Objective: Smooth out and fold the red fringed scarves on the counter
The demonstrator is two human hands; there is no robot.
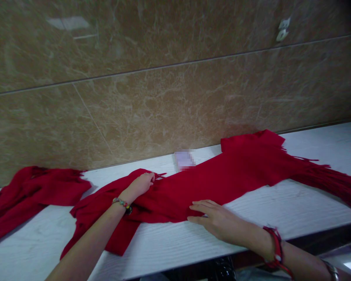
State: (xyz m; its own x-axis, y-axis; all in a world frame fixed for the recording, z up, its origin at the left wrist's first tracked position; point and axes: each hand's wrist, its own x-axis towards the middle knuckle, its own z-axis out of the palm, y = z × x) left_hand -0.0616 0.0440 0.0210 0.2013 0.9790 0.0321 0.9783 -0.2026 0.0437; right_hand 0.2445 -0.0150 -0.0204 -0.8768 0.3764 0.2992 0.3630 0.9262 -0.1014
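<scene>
A long red scarf (201, 183) with a fringe lies stretched along the white table. My left hand (140, 185) is closed on its far edge, at the left part, where the cloth is bunched and a few fringe threads stick out past the fingers. At the near edge, my right hand (219, 220) rests with its fingers extended over the cloth. A small shiny spot shows at that hand's fingers; I cannot make out what it is. The scarf's right part is folded over wider, and a thick fringe (330, 179) trails off to the right.
Another red fringed cloth (43, 187) lies crumpled at the far left. A small pale, blurred item (184, 160) sits behind the scarf. A brown marbled wall (152, 105) with a white fitting (283, 29) borders the white tabletop (175, 244). Something black and shiny (225, 268) is below the front edge.
</scene>
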